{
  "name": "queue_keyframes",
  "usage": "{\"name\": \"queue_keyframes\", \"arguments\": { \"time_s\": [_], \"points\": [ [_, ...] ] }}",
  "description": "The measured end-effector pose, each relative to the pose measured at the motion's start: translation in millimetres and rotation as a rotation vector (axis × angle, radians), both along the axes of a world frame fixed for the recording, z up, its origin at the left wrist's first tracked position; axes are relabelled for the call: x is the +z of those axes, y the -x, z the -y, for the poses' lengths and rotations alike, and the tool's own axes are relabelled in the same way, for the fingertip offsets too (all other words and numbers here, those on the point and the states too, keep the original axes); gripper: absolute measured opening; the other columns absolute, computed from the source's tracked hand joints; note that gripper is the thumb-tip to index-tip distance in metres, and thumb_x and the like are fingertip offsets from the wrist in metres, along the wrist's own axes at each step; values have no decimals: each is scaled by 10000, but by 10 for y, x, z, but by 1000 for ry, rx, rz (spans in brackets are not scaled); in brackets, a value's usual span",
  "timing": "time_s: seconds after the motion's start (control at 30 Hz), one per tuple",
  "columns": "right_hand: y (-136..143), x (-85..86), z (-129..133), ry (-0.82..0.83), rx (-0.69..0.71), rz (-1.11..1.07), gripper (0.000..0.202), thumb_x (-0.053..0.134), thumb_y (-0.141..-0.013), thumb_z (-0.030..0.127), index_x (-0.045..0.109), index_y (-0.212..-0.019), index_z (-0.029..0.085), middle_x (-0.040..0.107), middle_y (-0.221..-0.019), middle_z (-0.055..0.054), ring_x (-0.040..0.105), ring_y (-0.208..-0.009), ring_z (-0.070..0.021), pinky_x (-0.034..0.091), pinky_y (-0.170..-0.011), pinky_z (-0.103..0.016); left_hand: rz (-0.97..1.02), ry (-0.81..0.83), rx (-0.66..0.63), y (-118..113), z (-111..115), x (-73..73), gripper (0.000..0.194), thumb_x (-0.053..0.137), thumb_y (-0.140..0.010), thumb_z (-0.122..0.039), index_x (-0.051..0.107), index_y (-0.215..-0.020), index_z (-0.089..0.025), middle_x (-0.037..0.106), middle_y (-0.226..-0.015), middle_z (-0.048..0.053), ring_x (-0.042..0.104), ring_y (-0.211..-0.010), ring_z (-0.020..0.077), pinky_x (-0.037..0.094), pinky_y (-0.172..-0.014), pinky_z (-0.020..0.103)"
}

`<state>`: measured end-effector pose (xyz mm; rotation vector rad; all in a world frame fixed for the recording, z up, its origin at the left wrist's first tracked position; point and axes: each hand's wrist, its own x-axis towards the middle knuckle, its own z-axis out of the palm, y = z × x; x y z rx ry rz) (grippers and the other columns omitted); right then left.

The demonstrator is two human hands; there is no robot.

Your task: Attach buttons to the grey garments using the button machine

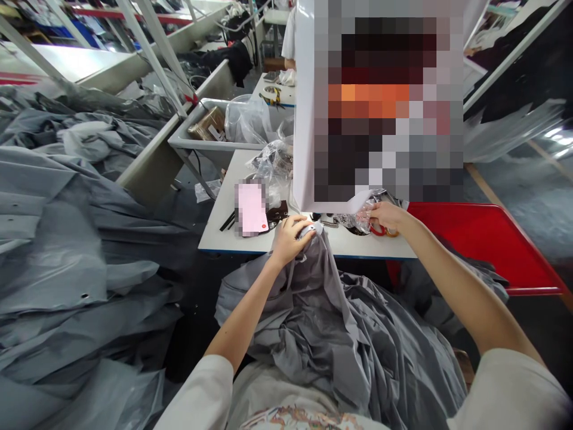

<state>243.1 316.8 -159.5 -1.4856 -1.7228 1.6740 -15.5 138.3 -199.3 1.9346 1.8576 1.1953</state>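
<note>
My left hand (293,237) is closed on an edge of grey fabric (308,298) at the front of the white table, just below a white machine. The fabric hangs from there and spreads in folds over my lap. My right hand (385,216) is further right, its fingers drawn together at a clear plastic bag (353,221). Its fingertips are partly lost in the bag, so what they pinch cannot be made out. Scissors with red and orange handles (384,230) lie just under that hand.
A large white machine (304,119), its front pixelated, rises from the table (219,233). A pink-screened phone (253,209) lies at left. Grey fabric heaps (67,239) fill the left side. A red surface (483,245) is at right, and a grey trough (215,142) stands behind.
</note>
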Motion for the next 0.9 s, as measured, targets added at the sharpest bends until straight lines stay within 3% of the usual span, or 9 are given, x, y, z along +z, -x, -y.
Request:
{"name": "queue_keyframes", "arguments": {
  "time_s": [0.13, 0.3, 0.37, 0.53, 0.73, 0.9],
  "points": [
    [0, 40, 54, -71, 33, 86, 75, 686, -706, 202, 693, -750, 142, 720, -763, -80, 681, -742, -204, 555, -734, -303, 2, -3, 0, -3, 2, 9, 208, 609, -859, -332, 656, -1042, -246, 591, -1145, 40, 521, -1084, 193, 397, -986, 339],
    [2, 99, 142, -691, 336, 525, 197, 580, -715, 160, 733, -839, 163, 711, -769, -29, 642, -729, -184, 454, -708, -251, -3, 2, 2, -5, 4, 21, 205, 606, -861, -336, 656, -1039, -248, 593, -1150, 37, 521, -1087, 195, 397, -981, 336],
    [3, 93, 170, -829, 427, 592, 238, 542, -719, 147, 730, -864, 160, 712, -821, -38, 633, -744, -172, 426, -695, -231, -3, 1, 4, -7, 5, 23, 205, 605, -861, -337, 657, -1039, -249, 591, -1156, 38, 517, -1098, 198, 392, -986, 340],
    [-14, 80, 210, -893, 512, 648, 335, 507, -760, 154, 708, -1027, 172, 714, -888, -52, 637, -756, -166, 411, -669, -219, -3, 1, 1, -10, 5, 24, 204, 603, -862, -333, 659, -1041, -252, 590, -1156, 39, 519, -1093, 196, 392, -983, 339],
    [13, 64, 242, -992, 620, 723, 351, 449, -828, 125, 693, -1074, 179, 682, -1106, -68, 614, -1000, -209, 444, -818, -256, -2, -6, -4, -11, 4, 20, 210, 600, -864, -333, 656, -1048, -249, 590, -1156, 38, 519, -1091, 195, 393, -980, 340],
    [48, 6, 275, -1015, 598, 799, 300, 467, -834, 127, 705, -1014, 163, 692, -1045, -95, 616, -956, -216, 451, -818, -271, -4, 1, 3, -11, 6, 15, 213, 601, -862, -339, 656, -1048, -252, 591, -1159, 40, 518, -1097, 199, 394, -988, 345]
  ]
}}
